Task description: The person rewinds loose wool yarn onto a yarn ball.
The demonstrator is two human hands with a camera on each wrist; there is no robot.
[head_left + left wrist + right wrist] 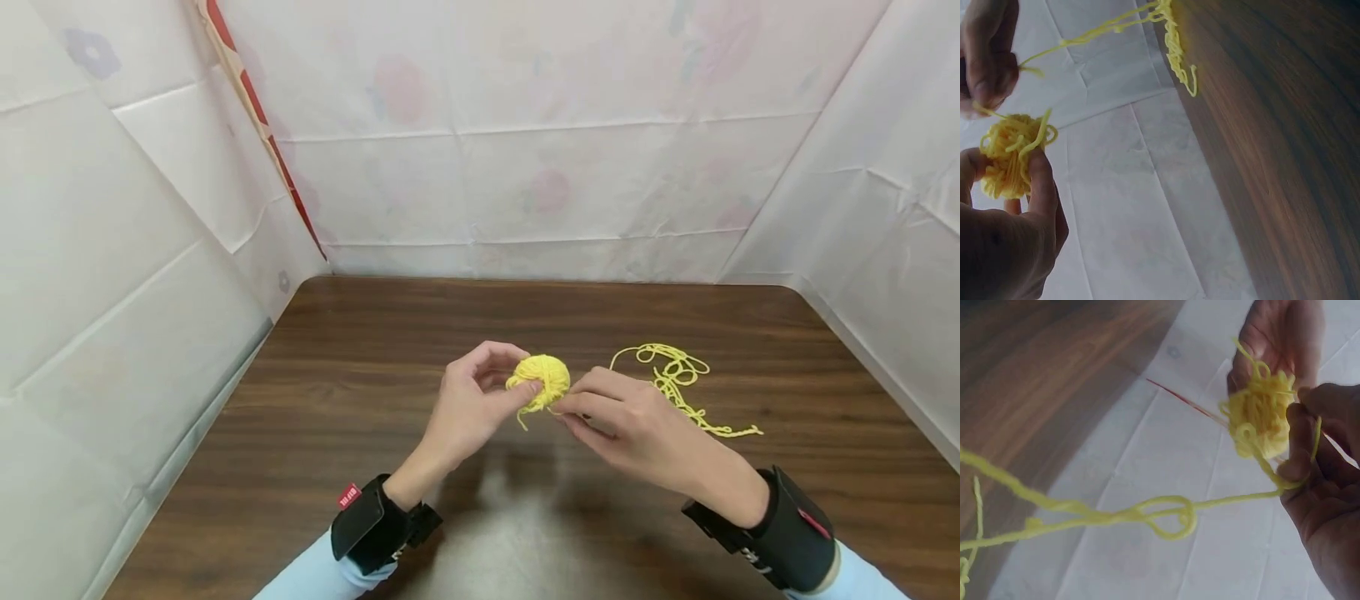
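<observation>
Left hand [468, 408] pinches the yellow yarn ball [546, 377]; right hand [626, 421] pinches its loose strand [678, 387] above the table [360, 417].

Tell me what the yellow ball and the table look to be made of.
Yellow ball: soft matte yarn, likely wool or acrylic; its fuzzy wound strands show in the left hand. Table: dark brown wood or wood-look laminate, with grain lines and slight sheen.

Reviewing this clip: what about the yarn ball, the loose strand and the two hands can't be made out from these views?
- Yarn ball: its underside, hidden by the left hand in the head view.
- Strand: where it passes into the right hand, covered by fingers there.
- Strand's far end: cut off at the left edge in the right wrist view.
- Right hand's grip: only partly in frame in the left wrist view.
</observation>
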